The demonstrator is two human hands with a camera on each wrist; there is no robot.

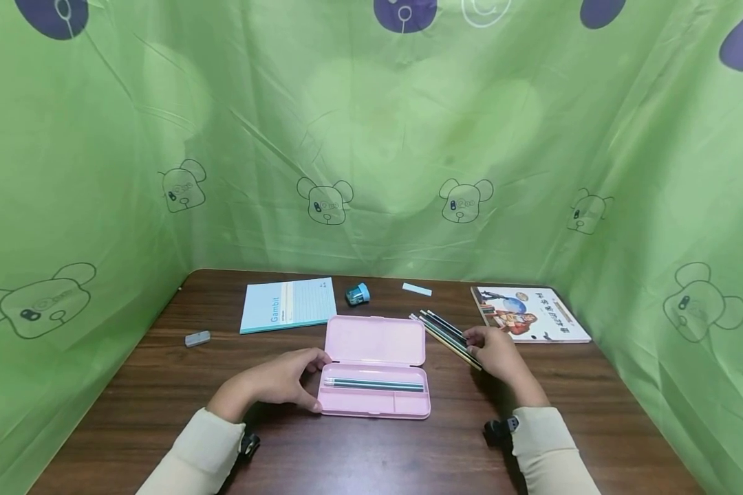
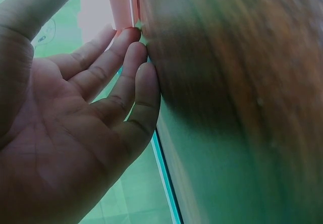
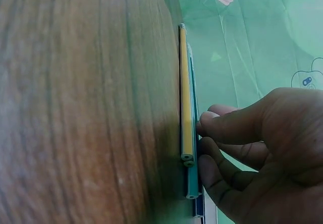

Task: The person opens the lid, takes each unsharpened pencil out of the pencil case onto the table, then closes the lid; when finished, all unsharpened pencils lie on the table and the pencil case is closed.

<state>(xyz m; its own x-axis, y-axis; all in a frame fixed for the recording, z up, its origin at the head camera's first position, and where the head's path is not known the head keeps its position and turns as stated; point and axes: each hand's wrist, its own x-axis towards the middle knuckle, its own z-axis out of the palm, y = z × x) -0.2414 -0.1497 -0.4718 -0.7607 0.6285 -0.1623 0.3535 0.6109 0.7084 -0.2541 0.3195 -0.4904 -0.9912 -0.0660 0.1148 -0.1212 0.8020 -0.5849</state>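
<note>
Dark wooden counter [image 1: 161, 385], walled on three sides by green sheeting printed with bear faces. Nearest the person, at centre, an open pink pencil case [image 1: 374, 368] lies flat, lid hinged back, with a few pencils resting in its tray. At its nine o'clock side the left hand [image 1: 278, 385] steadies it, fingers [image 2: 128, 82] straight and close together against the case's edge, thumb at the hinge corner. At the case's two o'clock a loose bunch of pencils [image 1: 447, 333] lies on the wood; the right hand [image 1: 498, 354] rests on their near ends, fingers [image 3: 222, 128] curled against them. Farther back, from ten o'clock round to two: a grey eraser [image 1: 197, 338], a pale blue notebook [image 1: 287, 304], a blue sharpener [image 1: 358, 294], a small white strip [image 1: 417, 289], and a picture book [image 1: 529, 314].
</note>
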